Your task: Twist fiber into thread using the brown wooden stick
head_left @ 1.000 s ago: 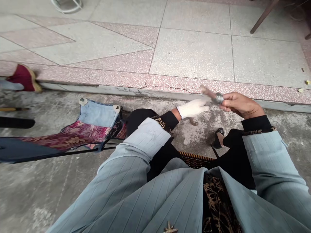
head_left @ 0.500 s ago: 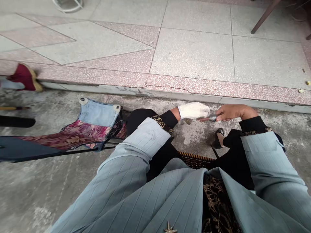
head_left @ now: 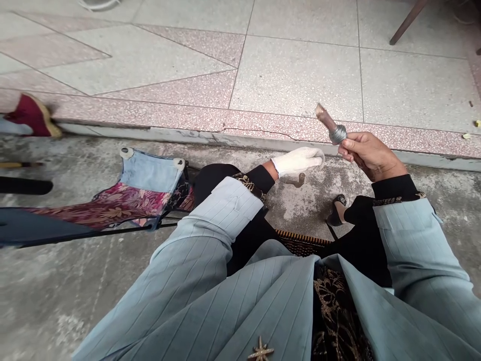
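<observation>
My right hand [head_left: 366,153], bare, is closed around a short wooden stick [head_left: 325,116] wound with grey metal wire [head_left: 337,134]. The stick's bare end points up and left, over the step's edge. My left hand [head_left: 298,161] wears a white knit glove, its fingers curled and closed. A brownish stick-like piece [head_left: 299,180] shows just below the glove; it is blurred, and whether the glove grips it is hidden. Between the two hands is a small gap.
A low concrete step edge [head_left: 188,142] runs across, with terrazzo tiles beyond. At left stands a folding fabric seat [head_left: 150,170]; a person's red shoe [head_left: 32,115] rests on the step. My own shoe [head_left: 339,205] is below my right hand. A chair leg [head_left: 408,22] is far right.
My right hand has lifted the wire-wound stick up and away from my left hand, tilting it upward. The brown piece under the glove has shifted slightly right.
</observation>
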`<state>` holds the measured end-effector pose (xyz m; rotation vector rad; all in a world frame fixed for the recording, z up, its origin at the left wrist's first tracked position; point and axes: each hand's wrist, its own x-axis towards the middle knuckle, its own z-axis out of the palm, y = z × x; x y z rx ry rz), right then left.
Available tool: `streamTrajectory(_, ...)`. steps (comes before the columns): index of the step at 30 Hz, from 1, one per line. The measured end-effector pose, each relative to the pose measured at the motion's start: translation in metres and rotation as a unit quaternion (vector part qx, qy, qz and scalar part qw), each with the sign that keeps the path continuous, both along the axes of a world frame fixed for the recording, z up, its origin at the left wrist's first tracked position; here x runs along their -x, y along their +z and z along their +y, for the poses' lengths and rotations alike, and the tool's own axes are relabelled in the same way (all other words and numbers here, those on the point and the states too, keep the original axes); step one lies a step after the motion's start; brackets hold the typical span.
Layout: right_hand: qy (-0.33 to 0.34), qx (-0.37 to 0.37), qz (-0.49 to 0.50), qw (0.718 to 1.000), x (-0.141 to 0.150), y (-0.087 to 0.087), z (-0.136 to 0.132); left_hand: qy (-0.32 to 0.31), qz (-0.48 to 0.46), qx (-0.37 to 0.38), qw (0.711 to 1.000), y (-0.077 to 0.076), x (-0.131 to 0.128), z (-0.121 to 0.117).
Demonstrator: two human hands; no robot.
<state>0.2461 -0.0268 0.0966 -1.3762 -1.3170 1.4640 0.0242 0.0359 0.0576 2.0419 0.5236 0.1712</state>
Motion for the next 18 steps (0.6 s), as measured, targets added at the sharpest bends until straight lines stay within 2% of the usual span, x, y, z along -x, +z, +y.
streamTrajectory(3, -0.058, -0.008, -0.067, 0.996, -0.003, -0.01, 0.008, -0.027, 0.016, 0.001, 1.0, -0.001, -0.002, -0.004)
streamTrajectory(5, -0.07, 0.006, -0.184, 0.98, -0.006, -0.013, 0.012, -0.048, 0.039, 0.007, 0.998, 0.0, -0.003, -0.007)
streamTrajectory(8, -0.034, 0.034, -0.405, 0.913, -0.011, -0.014, 0.016, -0.066, 0.06, -0.018, 0.996, -0.002, -0.003, -0.008)
streamTrajectory(10, 0.065, 0.072, -0.49, 0.866, -0.013, -0.014, 0.017, -0.067, 0.066, -0.051, 0.994, -0.005, -0.003, -0.007)
streamTrajectory(12, 0.226, 0.14, -0.466, 0.844, -0.012, -0.015, 0.016, -0.072, 0.064, -0.074, 0.993, -0.009, -0.002, -0.004)
streamTrajectory(14, 0.378, 0.199, -0.349, 0.834, -0.012, -0.015, 0.013, -0.077, 0.048, -0.073, 0.993, -0.01, -0.001, -0.002)
streamTrajectory(15, 0.426, 0.21, -0.28, 0.834, -0.011, -0.012, 0.011, -0.074, 0.034, -0.064, 0.995, -0.011, 0.0, -0.001)
streamTrajectory(16, 0.448, 0.205, -0.216, 0.843, -0.011, -0.009, 0.009, -0.066, 0.019, -0.048, 0.997, -0.01, 0.001, 0.0)
streamTrajectory(18, 0.418, 0.167, -0.127, 0.884, -0.011, 0.0, 0.005, -0.035, -0.007, -0.011, 0.999, -0.009, 0.002, 0.0)
